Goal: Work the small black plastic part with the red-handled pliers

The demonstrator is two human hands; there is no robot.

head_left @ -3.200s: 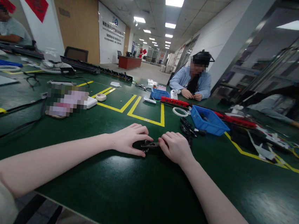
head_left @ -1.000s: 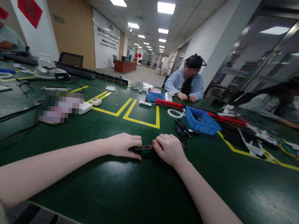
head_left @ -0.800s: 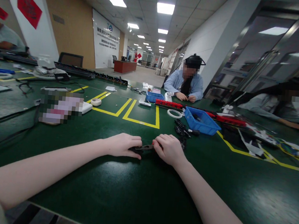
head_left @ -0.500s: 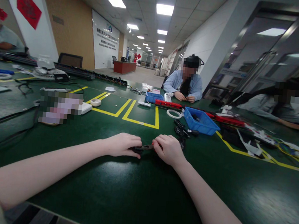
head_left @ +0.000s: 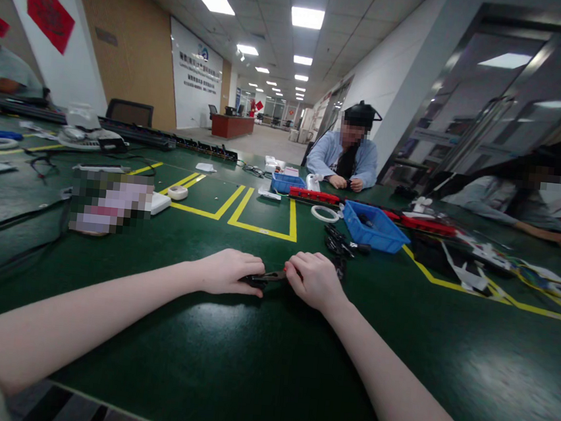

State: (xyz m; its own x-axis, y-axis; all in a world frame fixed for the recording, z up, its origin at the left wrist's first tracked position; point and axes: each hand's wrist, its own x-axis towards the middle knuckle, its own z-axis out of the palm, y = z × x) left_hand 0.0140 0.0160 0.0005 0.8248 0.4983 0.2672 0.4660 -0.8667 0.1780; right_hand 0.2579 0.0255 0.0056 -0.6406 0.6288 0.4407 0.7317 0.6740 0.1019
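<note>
In front of me, my left hand [head_left: 232,272] is closed on a small black piece [head_left: 254,280] whose kind I cannot make out. My right hand [head_left: 317,281] is curled around pliers [head_left: 275,277]; their dark metal jaws point left and meet the black piece. A bit of red shows by my right fingertips, and the rest of the handles is hidden in the hand. Both hands are close together, low over the green table [head_left: 225,371]. Just behind my right hand lies a bundle of black cables [head_left: 337,244].
Beyond the cables stand a blue bin [head_left: 374,227] and a white ring [head_left: 325,213]. A phone-like object [head_left: 112,207], partly blurred out, and a tape roll [head_left: 178,192] lie to the left. Across the table sits a person [head_left: 348,151]; others sit at both sides.
The whole view has shifted very slightly. Both hands keep nearly the same pose, with the pliers still against the black piece.
</note>
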